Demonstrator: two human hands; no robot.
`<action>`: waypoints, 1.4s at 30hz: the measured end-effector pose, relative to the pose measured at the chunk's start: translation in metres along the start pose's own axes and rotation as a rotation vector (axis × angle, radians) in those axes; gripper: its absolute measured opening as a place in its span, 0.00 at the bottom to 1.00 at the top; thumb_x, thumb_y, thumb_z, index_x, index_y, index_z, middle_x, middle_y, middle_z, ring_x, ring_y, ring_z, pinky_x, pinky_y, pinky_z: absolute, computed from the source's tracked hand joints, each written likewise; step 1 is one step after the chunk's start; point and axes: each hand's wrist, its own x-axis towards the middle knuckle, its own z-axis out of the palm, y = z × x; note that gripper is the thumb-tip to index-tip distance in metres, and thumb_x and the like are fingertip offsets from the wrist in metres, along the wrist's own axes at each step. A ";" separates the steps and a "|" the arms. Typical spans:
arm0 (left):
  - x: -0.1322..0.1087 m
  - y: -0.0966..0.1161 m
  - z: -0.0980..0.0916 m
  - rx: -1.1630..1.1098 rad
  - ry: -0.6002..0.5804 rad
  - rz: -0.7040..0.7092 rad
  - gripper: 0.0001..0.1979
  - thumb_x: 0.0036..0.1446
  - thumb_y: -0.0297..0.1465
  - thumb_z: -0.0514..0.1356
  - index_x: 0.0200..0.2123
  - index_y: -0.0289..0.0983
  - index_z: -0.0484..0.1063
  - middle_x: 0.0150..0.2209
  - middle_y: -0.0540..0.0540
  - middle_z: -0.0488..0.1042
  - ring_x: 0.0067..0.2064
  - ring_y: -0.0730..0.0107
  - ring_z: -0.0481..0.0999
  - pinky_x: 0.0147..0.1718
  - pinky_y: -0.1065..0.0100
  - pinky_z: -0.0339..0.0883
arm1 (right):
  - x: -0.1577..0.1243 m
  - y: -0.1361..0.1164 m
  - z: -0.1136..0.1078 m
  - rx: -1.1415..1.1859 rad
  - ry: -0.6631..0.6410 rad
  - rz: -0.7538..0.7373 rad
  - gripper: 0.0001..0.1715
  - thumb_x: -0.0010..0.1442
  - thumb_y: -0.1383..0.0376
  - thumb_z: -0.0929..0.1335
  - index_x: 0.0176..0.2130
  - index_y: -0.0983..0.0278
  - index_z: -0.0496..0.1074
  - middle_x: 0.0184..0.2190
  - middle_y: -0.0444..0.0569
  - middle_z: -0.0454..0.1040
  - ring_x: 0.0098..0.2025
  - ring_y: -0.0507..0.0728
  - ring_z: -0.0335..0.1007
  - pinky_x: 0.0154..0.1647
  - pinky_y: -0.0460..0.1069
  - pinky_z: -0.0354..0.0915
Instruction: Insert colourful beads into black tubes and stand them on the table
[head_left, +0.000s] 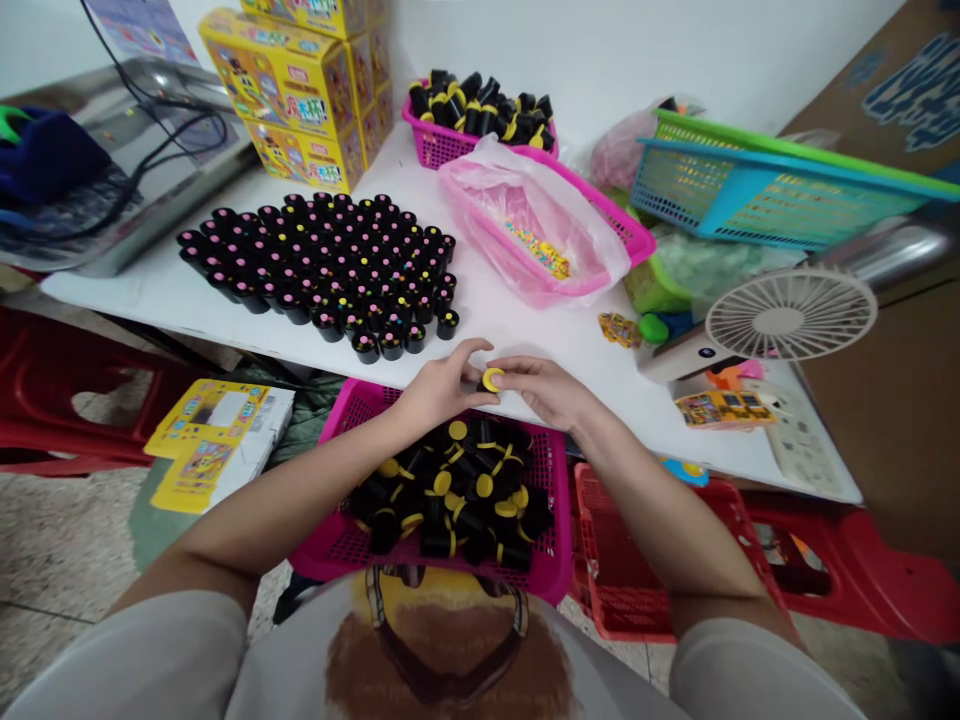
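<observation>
Above the near edge of the table, a small black cup with a yellow lid (493, 379) is between my two hands. My left hand (442, 386) has its thumb and fingers closed around the dark body. From the other side, my right hand (544, 388) pinches the yellow lid. Just below them, a magenta basket (559, 500) holds many black cups (439, 515) with yellow lids, lying in a jumble. Beyond my left hand, rows of upright, lidless black cups (322, 255) stand packed together, with pink and some yellow bits showing in their tops.
A pink, plastic-lined basket (637, 240) holds small colourful pieces (540, 250). Behind it sits another magenta basket (435, 150) of lidded cups. Yellow boxes (300, 100) are stacked at back left. A white fan (791, 315) and nested baskets (750, 190) occupy the right side.
</observation>
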 end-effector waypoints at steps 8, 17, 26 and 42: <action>-0.016 0.026 -0.016 0.207 -0.151 -0.023 0.26 0.56 0.32 0.74 0.55 0.41 0.72 0.38 0.49 0.82 0.40 0.61 0.83 0.42 0.64 0.74 | 0.005 -0.035 -0.014 -0.122 -0.041 -0.091 0.18 0.52 0.58 0.81 0.42 0.63 0.84 0.38 0.52 0.85 0.40 0.57 0.81 0.47 0.55 0.78; -0.042 0.053 -0.034 0.466 -0.400 0.143 0.38 0.47 0.39 0.79 0.60 0.41 0.73 0.55 0.41 0.80 0.57 0.50 0.77 0.56 0.56 0.71 | 0.113 -0.143 -0.085 -1.323 0.496 -0.588 0.15 0.64 0.64 0.69 0.44 0.69 0.84 0.47 0.63 0.81 0.53 0.69 0.75 0.61 0.64 0.67; 0.049 0.039 -0.045 1.004 0.197 -0.097 0.15 0.59 0.37 0.72 0.49 0.39 0.82 0.55 0.32 0.73 0.56 0.37 0.69 0.50 0.45 0.66 | 0.197 -0.135 -0.104 -1.870 0.454 -0.404 0.25 0.68 0.59 0.65 0.56 0.68 0.80 0.68 0.67 0.67 0.72 0.83 0.50 0.68 0.81 0.39; 0.035 0.036 -0.009 0.483 -0.241 0.049 0.14 0.58 0.35 0.73 0.46 0.37 0.80 0.45 0.40 0.83 0.52 0.49 0.77 0.50 0.55 0.70 | 0.103 -0.145 -0.068 -0.876 0.534 -0.530 0.03 0.64 0.66 0.68 0.37 0.64 0.71 0.31 0.52 0.75 0.36 0.60 0.76 0.42 0.56 0.73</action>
